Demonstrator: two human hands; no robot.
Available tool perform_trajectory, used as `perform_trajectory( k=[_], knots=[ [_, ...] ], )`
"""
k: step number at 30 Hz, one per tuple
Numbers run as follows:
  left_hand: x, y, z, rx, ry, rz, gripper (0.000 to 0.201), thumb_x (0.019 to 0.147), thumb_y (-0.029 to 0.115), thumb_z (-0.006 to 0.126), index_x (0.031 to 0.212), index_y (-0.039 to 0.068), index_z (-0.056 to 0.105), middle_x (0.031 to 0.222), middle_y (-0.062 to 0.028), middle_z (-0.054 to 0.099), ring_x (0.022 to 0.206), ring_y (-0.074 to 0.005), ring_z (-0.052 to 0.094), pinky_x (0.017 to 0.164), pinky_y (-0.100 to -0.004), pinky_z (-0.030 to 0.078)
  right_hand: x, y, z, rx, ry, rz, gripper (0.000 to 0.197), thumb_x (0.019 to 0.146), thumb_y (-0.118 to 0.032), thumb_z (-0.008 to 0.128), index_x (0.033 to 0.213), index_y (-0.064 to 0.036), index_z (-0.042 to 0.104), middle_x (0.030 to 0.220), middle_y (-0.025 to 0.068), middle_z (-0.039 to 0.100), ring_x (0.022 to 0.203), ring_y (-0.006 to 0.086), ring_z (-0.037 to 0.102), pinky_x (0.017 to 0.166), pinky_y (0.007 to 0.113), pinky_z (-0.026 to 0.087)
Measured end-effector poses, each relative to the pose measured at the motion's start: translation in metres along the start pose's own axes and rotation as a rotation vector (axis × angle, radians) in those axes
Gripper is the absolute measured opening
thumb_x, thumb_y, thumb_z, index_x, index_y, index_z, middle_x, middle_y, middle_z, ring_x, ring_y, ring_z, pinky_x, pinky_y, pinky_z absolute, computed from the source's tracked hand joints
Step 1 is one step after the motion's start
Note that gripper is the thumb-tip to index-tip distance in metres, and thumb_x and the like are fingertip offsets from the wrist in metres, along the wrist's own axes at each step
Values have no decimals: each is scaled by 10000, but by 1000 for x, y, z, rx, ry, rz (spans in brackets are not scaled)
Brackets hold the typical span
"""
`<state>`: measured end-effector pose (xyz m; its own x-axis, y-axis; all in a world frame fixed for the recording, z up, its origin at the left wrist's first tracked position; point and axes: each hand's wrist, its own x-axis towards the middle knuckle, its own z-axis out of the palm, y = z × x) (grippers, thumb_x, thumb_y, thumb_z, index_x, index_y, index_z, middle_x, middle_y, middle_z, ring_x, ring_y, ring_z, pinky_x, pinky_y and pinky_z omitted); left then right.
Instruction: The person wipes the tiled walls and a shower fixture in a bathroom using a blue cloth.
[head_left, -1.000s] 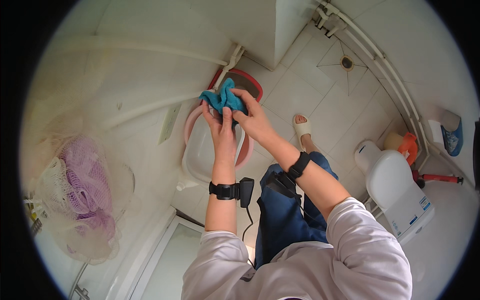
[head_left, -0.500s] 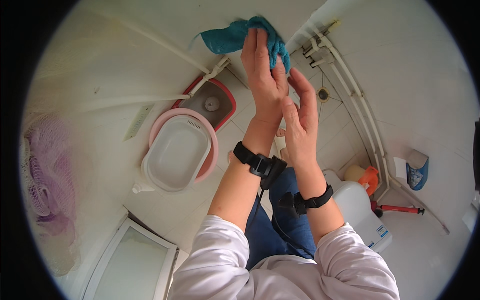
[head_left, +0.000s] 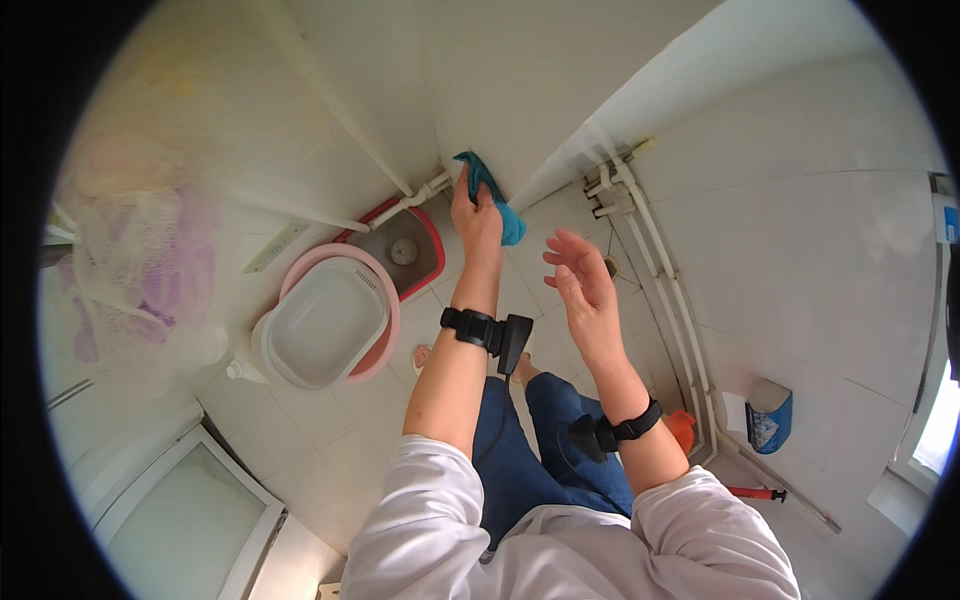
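Note:
My left hand (head_left: 477, 220) is closed round a teal cloth (head_left: 511, 222) and presses it to the pale wall panel (head_left: 520, 110) in front of me. Part of the cloth sticks out above the fingers, and a fold hangs to the right of the hand. My right hand (head_left: 587, 292) hovers to the right and a little nearer, with its fingers loosely curled and apart. Nothing is in it, and it touches neither cloth nor wall. A black strap with a small device (head_left: 487, 331) circles the left wrist; another strap (head_left: 625, 427) is on the right.
On the left, a white basin (head_left: 325, 322) rests in a pink basin (head_left: 390, 290), beside a red-rimmed tub (head_left: 437, 240). White pipes (head_left: 660, 265) run along the right wall, near a floor drain (head_left: 611, 267). A blue box (head_left: 770, 418) hangs there. Mesh bath puffs (head_left: 150, 260) hang at left.
My left hand has moved the cloth down and slightly left along the panel. My right hand has come away from beside the left and is lower. The view has shifted.

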<state>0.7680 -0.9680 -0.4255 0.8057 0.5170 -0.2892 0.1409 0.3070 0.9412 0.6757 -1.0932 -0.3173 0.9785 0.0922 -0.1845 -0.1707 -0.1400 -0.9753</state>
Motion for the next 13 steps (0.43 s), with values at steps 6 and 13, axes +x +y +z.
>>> perform_trajectory(
  k=[6,13],
  knots=[
    [-45,132,19,-118,-102,275,400,992,56,468,1380,-36,485,1216,-142,619,1054,-180,582,952,-272,424,-6,-68,-17,105,-31,-70,349,992,-87,505,1339,-47,501,1281,88,579,1159,162,561,873,302,493],
    [-113,245,-17,-255,-526,304,496,1023,221,519,1455,11,398,1368,-159,546,1256,-244,526,1103,-368,368,-24,-141,-52,170,-9,-180,372,993,-121,521,1361,-71,484,1344,92,548,1167,185,561,921,313,486]
  ],
)
